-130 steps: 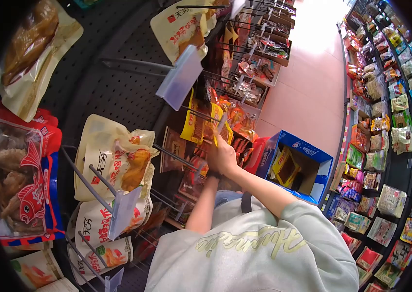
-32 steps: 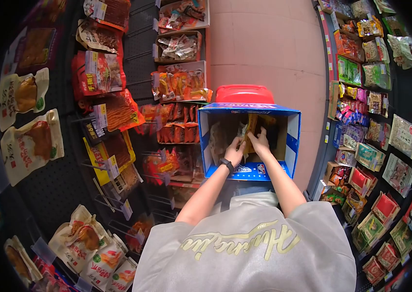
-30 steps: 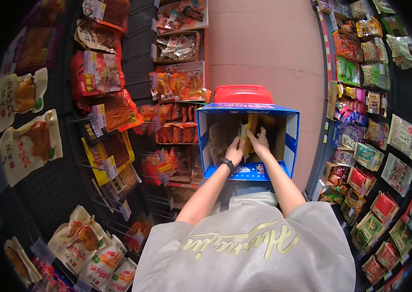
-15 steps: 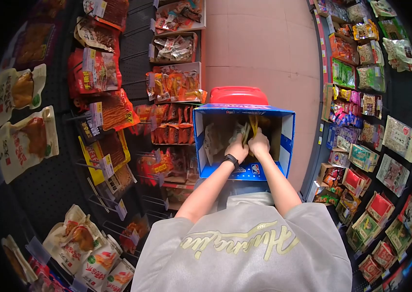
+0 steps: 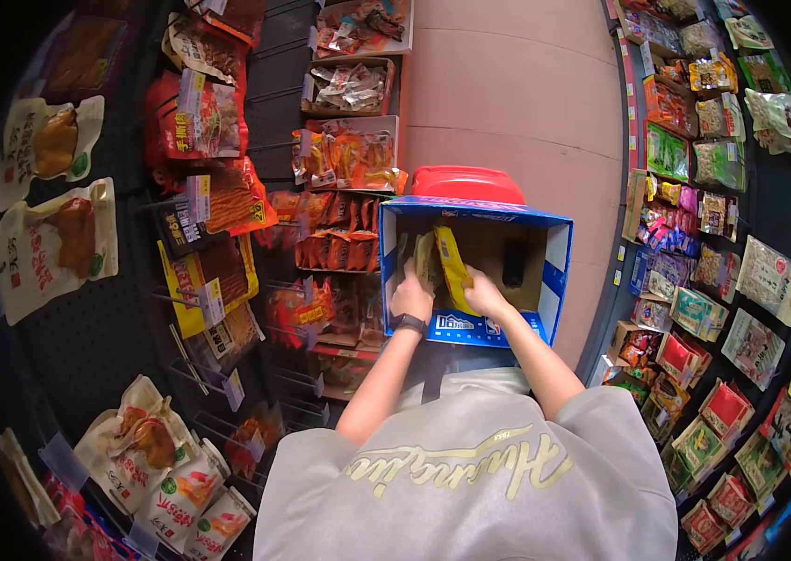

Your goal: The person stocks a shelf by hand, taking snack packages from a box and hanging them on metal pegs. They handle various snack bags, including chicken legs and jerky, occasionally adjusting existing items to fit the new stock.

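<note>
A blue cardboard box lies in front of me with its open side facing me, and both hands reach into it. My right hand is closed on the lower edge of a yellow packet, which stands tilted in the middle of the box. My left hand, with a dark watch on its wrist, is closed around a cream-coloured packet by the box's left wall. The left fingertips are partly hidden behind that packet. On the brown inside of the box, a dark oblong patch shows to the right.
A red plastic object stands just beyond the box. Hanging snack bags and shelf trays of packets line the left side. More packaged snacks fill the right shelves. A tiled floor runs between them.
My hands have moved apart inside the box, the left one leftward. The yellow packet now shows its broad side in my right hand. The whole view has shifted slightly.
</note>
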Tool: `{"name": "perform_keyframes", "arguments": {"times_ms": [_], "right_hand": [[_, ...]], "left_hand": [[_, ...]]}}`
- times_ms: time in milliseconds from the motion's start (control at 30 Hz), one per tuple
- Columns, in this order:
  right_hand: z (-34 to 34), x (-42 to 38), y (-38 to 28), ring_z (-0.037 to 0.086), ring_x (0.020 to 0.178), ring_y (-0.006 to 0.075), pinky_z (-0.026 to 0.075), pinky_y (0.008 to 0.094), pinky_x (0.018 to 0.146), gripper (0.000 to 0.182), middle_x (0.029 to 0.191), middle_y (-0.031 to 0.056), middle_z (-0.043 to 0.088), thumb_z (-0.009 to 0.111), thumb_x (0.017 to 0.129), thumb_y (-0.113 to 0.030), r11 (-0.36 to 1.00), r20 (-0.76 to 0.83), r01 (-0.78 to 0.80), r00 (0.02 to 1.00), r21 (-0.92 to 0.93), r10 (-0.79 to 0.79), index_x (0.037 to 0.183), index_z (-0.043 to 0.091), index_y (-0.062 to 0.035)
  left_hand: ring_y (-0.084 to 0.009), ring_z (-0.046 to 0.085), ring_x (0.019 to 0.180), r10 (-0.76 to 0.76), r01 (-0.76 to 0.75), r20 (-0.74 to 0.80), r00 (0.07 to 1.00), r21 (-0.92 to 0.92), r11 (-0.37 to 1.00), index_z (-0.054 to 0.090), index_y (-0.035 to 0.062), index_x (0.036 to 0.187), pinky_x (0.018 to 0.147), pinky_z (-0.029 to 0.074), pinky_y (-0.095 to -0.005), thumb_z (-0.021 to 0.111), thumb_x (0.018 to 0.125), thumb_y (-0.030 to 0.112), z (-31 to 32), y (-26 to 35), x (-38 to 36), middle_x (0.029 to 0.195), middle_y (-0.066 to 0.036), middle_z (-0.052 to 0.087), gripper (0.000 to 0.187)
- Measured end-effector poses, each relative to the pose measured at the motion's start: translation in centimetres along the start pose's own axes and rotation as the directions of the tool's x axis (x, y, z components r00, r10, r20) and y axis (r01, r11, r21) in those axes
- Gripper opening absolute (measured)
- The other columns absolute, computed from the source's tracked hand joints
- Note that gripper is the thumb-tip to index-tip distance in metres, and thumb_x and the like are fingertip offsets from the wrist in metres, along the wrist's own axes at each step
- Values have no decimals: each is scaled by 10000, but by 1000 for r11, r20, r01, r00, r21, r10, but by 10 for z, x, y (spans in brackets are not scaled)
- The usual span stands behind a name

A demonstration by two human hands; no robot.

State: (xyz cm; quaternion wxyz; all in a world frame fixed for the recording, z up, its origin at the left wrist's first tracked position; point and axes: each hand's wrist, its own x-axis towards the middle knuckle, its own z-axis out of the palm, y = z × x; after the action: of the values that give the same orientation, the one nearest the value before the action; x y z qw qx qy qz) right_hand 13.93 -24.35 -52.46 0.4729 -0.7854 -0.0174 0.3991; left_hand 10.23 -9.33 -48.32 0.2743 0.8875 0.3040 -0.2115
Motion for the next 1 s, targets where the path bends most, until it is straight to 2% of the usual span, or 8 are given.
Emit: {"name": "perform_keyframes", "arguments": {"times_ms": [100,200,300,433,467,667,800,1000], "right_hand": [[5,10,-26,549,1080,333,427,345,904,449,1133,237,574,518,794,-82,993,58,-91,994,-70,95,1230,471,15],[26,21,-26,550,1095,294,432,327,905,591,1163,245,558,616,800,-228,1000,95,-26,995,-10,27,1289,407,30],[26,17,-30,542,1109,277,431,321,910,646,1184,253,542,624,804,-259,1000,116,8,993,11,-9,1309,367,52],[23,7,-42,619,972,254,478,335,843,503,1069,182,623,611,799,-231,983,45,79,996,-166,-73,1228,482,-2],[20,2,-50,581,1024,340,457,381,884,501,1083,217,602,595,770,-271,995,41,32,999,-94,-28,1212,520,-47],[17,-3,-87,633,914,286,484,357,829,338,967,175,650,566,794,-217,980,-69,139,986,-142,-150,1083,601,-45],[24,1,-95,638,876,271,488,354,793,300,922,162,656,567,799,-215,956,-93,164,977,-243,-191,1044,619,-49],[58,-19,-163,651,772,197,498,296,703,201,867,130,659,559,838,-108,898,-126,421,891,-129,-436,1020,605,-36]], "left_hand": [[-432,577,896,-35,36,54,998,-28,999,275,70,1344,747,473,-488,557,761,87,10,1,9,1005,-283,586,648],[-356,489,1101,152,-162,-149,977,-61,985,297,49,1339,838,453,-432,527,780,68,-3,19,2,1260,-210,449,604],[-317,503,1081,379,-354,-199,904,152,923,370,63,1307,853,450,-405,539,772,56,-32,23,-5,1235,-170,480,561],[-230,526,1069,703,-651,-191,685,271,709,517,88,1205,975,359,-396,560,774,75,-78,17,-19,1154,-81,566,433],[-204,534,1060,733,-672,-222,643,295,679,545,91,1175,999,327,-414,562,775,83,-89,16,-24,1131,-57,583,400],[-215,568,963,717,-689,-493,493,282,668,594,74,1083,945,380,-410,572,734,1,-181,16,-74,997,-54,620,357],[-251,587,827,589,-683,-686,427,182,708,616,64,1024,831,436,-399,576,711,-49,-214,-14,-97,887,-79,622,335],[-232,576,843,336,-447,-818,466,109,888,629,84,952,756,433,-359,559,735,16,-214,-99,-95,905,-46,633,238]]}}
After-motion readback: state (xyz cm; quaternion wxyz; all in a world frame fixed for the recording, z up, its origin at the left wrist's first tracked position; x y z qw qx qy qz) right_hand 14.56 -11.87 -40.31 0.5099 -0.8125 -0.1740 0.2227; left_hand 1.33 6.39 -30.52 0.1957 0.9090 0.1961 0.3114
